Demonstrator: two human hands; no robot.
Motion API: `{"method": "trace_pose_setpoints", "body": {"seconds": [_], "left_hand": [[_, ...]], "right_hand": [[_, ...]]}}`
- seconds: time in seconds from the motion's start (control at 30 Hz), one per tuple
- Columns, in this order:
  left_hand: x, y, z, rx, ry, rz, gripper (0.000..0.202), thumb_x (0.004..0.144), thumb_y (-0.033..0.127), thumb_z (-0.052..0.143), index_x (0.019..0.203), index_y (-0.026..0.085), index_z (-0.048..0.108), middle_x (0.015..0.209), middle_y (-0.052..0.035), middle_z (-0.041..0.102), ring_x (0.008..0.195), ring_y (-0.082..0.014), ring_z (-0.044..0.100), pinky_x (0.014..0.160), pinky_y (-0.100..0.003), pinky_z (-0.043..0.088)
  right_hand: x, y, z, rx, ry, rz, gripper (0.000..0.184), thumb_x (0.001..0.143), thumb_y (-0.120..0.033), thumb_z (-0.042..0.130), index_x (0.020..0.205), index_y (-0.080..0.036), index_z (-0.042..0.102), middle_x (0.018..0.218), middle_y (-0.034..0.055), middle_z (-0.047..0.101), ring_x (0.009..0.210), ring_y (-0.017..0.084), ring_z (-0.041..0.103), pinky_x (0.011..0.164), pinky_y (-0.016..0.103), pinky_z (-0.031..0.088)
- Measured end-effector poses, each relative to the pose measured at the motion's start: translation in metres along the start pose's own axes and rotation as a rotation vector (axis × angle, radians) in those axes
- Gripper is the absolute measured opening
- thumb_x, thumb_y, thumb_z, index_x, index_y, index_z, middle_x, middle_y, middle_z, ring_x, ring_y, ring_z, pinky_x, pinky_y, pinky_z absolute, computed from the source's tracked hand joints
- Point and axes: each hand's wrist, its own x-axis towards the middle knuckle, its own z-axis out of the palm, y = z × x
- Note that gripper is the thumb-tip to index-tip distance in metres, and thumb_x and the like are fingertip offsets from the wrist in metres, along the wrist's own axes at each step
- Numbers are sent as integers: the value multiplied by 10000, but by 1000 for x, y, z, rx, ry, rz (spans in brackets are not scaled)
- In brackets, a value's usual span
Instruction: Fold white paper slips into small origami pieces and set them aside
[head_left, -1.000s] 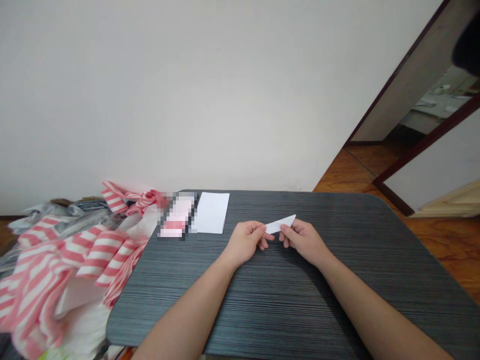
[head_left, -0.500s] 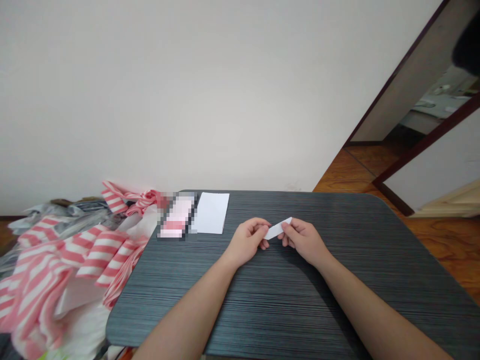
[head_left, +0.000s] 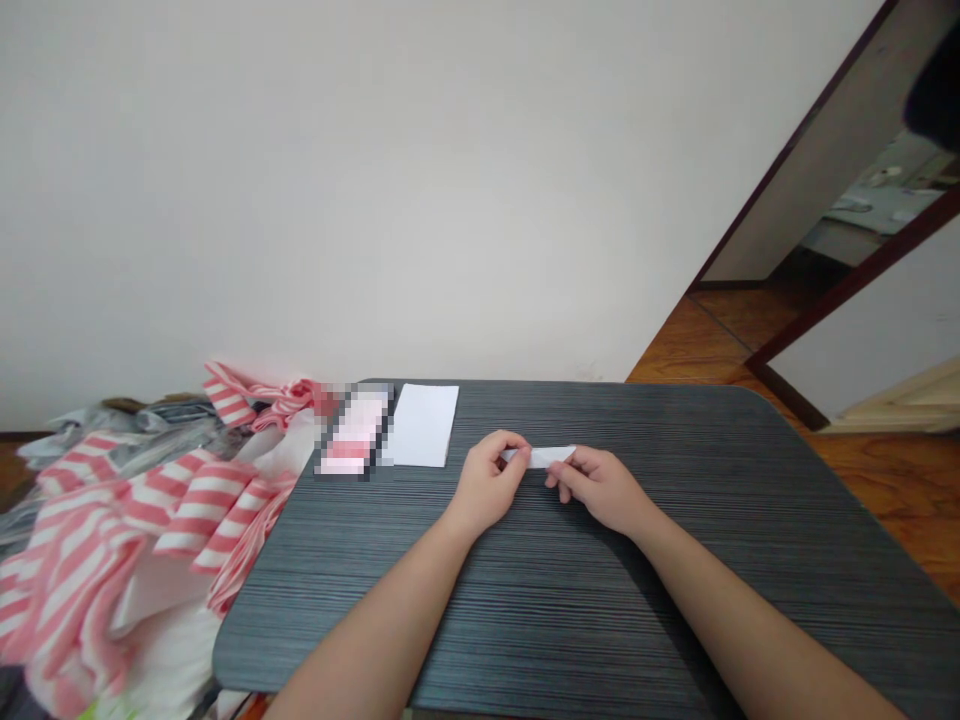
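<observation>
Over the middle of a dark striped table (head_left: 675, 560), both my hands pinch a small folded white paper strip (head_left: 546, 457). My left hand (head_left: 491, 483) grips its left end with curled fingers. The right end is held by my right hand (head_left: 596, 487), fingers pressed together on it. The strip lies almost level, low over the tabletop.
A white sheet of paper (head_left: 424, 425) lies at the table's far left, beside a blurred pink patch (head_left: 354, 432). Red-and-white striped bags (head_left: 142, 520) pile up off the left edge. A white wall is behind; a wooden floor and doorway (head_left: 847, 250) lie to the right.
The paper strip, tilted up at its right end before, has turned level and come lower. Both hands moved slightly left and closer together.
</observation>
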Motion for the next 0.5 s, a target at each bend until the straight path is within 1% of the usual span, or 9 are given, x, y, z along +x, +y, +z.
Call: {"method": "trace_pose_setpoints", "body": {"seconds": [0.07,0.13,0.27,0.37,0.5], "left_hand": [[0,0,0,15,-1,14,219,852,311,452,845,156,606,830,-36,604,757,-132,535,664,-230,413],[0,-1,-1,24,-16,9,238,861,314,434,830,153,606,803,-34,605,739,-130,535,656,-232,412],[1,-1,-2,82,-79,22,225,854,301,446,798,152,605,769,-31,603,717,-132,531,655,-241,411],[2,1,-3,132,-130,73,203,854,267,449,794,163,613,801,-32,613,770,-141,535,715,-257,412],[2,3,-2,156,-160,142,181,856,222,444,824,171,615,881,-37,625,856,-150,537,809,-280,400]], "right_hand": [[0,-1,0,-25,2,-14,228,865,-313,476,773,-170,629,558,-6,593,527,119,526,550,231,396],[0,-3,0,-45,7,-24,219,867,-305,471,786,-174,628,560,-9,593,519,118,519,541,230,389],[0,-6,-2,-68,42,-48,222,875,-317,462,791,-184,619,562,-15,591,514,115,510,537,230,382],[-1,-4,-2,-50,85,-56,220,876,-325,461,787,-188,609,557,-19,583,521,116,518,551,232,392],[0,-2,-2,-24,112,-54,218,871,-328,470,762,-188,597,560,-19,577,526,118,527,562,236,405]]}}
